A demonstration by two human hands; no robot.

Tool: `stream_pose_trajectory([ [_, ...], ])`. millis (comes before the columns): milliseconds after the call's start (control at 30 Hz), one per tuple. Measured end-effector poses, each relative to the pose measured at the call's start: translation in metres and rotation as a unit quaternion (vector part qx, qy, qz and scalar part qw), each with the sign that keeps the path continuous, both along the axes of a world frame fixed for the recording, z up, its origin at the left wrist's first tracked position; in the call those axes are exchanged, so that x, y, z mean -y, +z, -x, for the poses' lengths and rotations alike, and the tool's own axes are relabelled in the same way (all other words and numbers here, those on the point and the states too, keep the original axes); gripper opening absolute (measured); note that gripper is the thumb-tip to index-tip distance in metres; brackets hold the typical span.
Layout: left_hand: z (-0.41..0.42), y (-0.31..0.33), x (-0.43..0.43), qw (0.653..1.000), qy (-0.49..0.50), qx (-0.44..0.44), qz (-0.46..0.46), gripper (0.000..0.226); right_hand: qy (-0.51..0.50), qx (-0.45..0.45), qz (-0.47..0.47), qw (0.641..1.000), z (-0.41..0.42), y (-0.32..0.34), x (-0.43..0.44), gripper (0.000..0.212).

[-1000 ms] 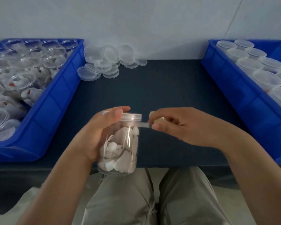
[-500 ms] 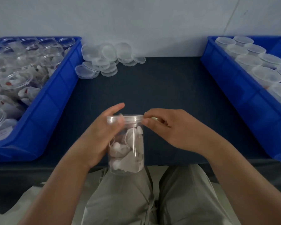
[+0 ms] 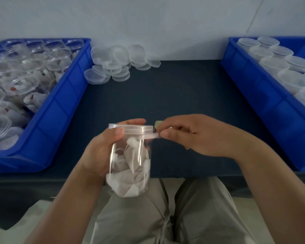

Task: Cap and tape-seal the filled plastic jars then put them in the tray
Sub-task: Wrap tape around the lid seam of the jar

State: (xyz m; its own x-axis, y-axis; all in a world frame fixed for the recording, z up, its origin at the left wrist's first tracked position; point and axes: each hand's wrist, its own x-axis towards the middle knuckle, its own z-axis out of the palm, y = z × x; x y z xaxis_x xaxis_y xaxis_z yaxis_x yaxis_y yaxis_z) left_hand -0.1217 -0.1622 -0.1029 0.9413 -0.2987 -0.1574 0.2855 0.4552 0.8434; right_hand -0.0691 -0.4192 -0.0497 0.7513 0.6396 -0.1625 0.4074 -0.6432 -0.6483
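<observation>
A clear plastic jar (image 3: 130, 164) filled with white sachets is held upright over my lap at the table's front edge. Its clear cap (image 3: 132, 129) is on. My left hand (image 3: 102, 152) grips the jar from the left, thumb on the cap's rim, fingers behind. My right hand (image 3: 188, 136) pinches a strip of clear tape (image 3: 150, 136) that runs from the jar's neck just under the cap to my fingertips. A small roll or tab shows behind those fingers. The blue tray (image 3: 264, 95) on the right holds several capped jars.
A blue bin (image 3: 60, 110) on the left holds several open filled jars. A heap of loose clear lids (image 3: 116, 64) lies at the back of the dark table (image 3: 165, 95), against the wall. My knees are below the table's edge.
The jar has turned in my left hand and sunk a little toward my lap. My right hand keeps the tape at the neck, drawn slightly further out to the right.
</observation>
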Motion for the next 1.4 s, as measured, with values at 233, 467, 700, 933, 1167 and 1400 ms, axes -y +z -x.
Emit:
stream_pose_trajectory([
  [233,-0.004,-0.006,0.009,0.999,-0.017,0.019,0.025,0.091,-0.009,0.058,-0.033,0.998,0.006,-0.009,-0.010,0.026],
  [467,-0.006,-0.014,0.001,0.988,0.089,0.037,-0.125,0.108,-0.045,0.087,-0.015,0.995,0.004,-0.014,-0.014,0.022],
  [700,-0.010,-0.010,0.013,0.956,0.163,0.054,-0.239,0.087,-0.076,0.108,-0.035,0.991,0.008,-0.019,-0.026,0.024],
  [933,-0.004,-0.003,0.017,0.914,0.218,0.092,-0.329,0.102,-0.061,0.136,-0.056,0.987,0.013,-0.016,-0.034,0.023],
  [1167,-0.005,0.005,0.006,0.930,0.213,0.073,-0.291,0.088,-0.008,0.121,0.035,0.992,0.002,-0.006,-0.019,0.042],
  [1400,-0.005,0.001,0.002,0.978,0.115,0.054,-0.163,0.095,0.013,0.073,0.007,0.997,-0.003,0.001,-0.008,0.034],
])
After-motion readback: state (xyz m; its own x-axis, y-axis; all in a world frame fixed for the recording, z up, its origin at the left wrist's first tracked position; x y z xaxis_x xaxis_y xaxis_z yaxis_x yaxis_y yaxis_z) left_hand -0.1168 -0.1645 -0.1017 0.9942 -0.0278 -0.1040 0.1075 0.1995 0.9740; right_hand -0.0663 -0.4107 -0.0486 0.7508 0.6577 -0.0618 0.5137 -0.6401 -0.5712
